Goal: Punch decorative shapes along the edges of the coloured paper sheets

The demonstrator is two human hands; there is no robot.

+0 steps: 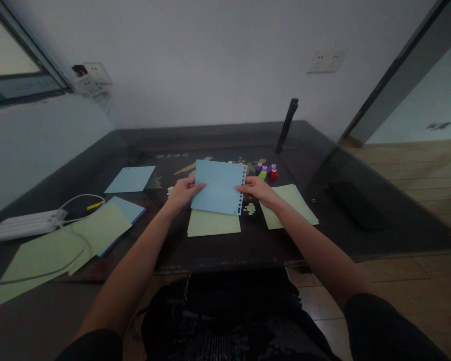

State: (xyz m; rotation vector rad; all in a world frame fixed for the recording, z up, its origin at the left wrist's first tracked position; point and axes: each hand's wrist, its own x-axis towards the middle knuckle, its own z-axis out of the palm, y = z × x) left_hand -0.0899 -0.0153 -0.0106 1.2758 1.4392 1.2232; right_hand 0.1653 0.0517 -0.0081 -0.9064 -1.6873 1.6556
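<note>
I hold a light blue sheet of paper tilted up over the dark table. Small shapes are punched along its right edge. My left hand pinches the sheet's left edge. My right hand grips the punched right edge. Under the blue sheet lies a pale green sheet. Another pale green sheet lies just right of my right hand. Small craft punches, purple, green and red, sit on the table just beyond my right hand.
At left lie more green sheets, blue sheets, and a white power bank with a white cable. A black flat object lies at right. A dark rod leans at the back. Wooden floor shows at right.
</note>
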